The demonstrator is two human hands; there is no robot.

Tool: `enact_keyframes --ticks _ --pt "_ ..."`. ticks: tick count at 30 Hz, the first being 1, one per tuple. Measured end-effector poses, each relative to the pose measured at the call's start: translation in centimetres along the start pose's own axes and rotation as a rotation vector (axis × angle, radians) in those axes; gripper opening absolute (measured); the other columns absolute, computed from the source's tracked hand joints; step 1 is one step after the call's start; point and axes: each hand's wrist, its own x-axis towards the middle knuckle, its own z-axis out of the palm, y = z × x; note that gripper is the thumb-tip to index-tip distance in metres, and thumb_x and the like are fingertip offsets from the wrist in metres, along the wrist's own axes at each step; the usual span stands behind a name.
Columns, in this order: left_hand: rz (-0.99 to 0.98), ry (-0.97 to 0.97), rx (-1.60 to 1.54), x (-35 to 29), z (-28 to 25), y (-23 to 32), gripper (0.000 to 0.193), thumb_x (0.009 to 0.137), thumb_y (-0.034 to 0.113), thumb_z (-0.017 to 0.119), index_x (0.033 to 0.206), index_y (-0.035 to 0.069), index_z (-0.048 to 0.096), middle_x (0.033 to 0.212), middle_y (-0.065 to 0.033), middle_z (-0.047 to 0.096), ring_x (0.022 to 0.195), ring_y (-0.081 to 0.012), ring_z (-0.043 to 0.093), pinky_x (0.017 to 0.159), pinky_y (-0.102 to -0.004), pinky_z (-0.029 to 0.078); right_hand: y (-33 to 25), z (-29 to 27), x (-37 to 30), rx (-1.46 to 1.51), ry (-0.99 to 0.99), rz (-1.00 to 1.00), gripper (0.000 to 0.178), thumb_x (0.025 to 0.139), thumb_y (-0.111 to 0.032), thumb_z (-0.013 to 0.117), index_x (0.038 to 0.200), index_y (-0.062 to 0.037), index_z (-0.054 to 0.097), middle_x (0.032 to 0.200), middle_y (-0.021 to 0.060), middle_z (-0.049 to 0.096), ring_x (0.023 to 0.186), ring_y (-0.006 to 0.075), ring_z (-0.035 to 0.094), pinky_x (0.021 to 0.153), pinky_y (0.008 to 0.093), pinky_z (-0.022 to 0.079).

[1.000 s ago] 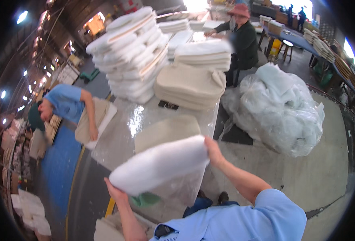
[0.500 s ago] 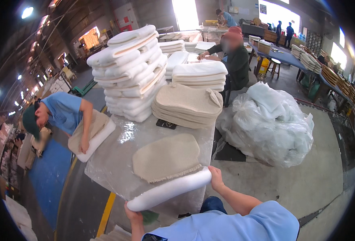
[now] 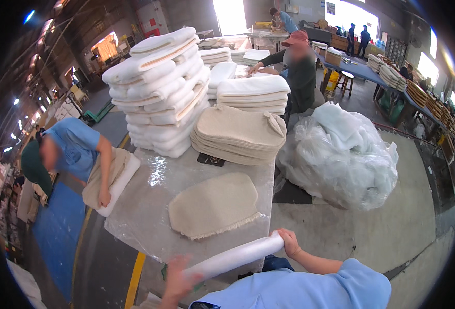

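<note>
A white padded cushion piece [image 3: 237, 256], seen nearly edge-on, hangs over the near edge of the table in front of me. My right hand [image 3: 287, 242] grips its right end, fingers wrapped over the edge. At its left end is my left hand [image 3: 180, 278], smeared by motion, so its fingers cannot be made out. Flat on the plastic-covered table [image 3: 150, 198], just beyond the pad, lies a beige fabric cover [image 3: 214, 205] with a frayed near edge. Farther back sits a stack of beige covers [image 3: 237, 134].
A tall pile of white pads [image 3: 158, 92] and a lower white stack [image 3: 253, 92] stand behind. Right of the table, a clear plastic bag of white stuffing [image 3: 340, 157] rests on the floor. Co-workers stand at left [image 3: 75, 149] and across the table [image 3: 302, 72].
The white pad has come nearer to me and tilted, its right end higher and its left end lower. My left hand has shifted and blurred; my right hand still grips. The beige cover stays put.
</note>
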Motion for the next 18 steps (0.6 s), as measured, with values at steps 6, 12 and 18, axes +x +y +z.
enact_keyframes --ticks 6,12,18 --pt "0.139 -0.314 0.374 0.4 4.6 2.1 0.069 0.077 0.035 0.088 0.135 0.008 0.062 0.119 -0.0125 0.073 0.102 -0.0356 0.072 0.083 -0.0469 0.058 -6.7 -2.0 1.7 -0.335 -0.419 0.140 0.065 0.111 -0.051 0.042 0.157 -0.0049 0.050 0.160 0.0168 0.051 0.148 0.0282 0.046 0.124 0.0380 0.033" --pt "0.147 -0.350 0.337 -0.1 6.4 2.1 0.061 0.079 0.029 0.085 0.132 0.010 0.063 0.121 -0.0113 0.073 0.104 -0.0321 0.073 0.085 -0.0461 0.060 -9.3 0.4 2.9 -0.819 -0.871 0.266 0.080 0.110 -0.069 0.026 0.168 -0.0132 0.034 0.170 0.0185 0.036 0.157 0.0362 0.034 0.130 0.0444 0.024" --pt "0.149 -0.340 0.345 -0.8 6.5 1.7 0.062 0.077 0.021 0.082 0.135 0.013 0.062 0.129 -0.0094 0.072 0.106 -0.0312 0.073 0.086 -0.0457 0.061 -8.3 2.0 5.8 -0.931 -1.084 0.289 0.088 0.107 -0.074 0.026 0.170 -0.0126 0.024 0.173 0.0208 0.029 0.161 0.0395 0.025 0.132 0.0477 0.018"
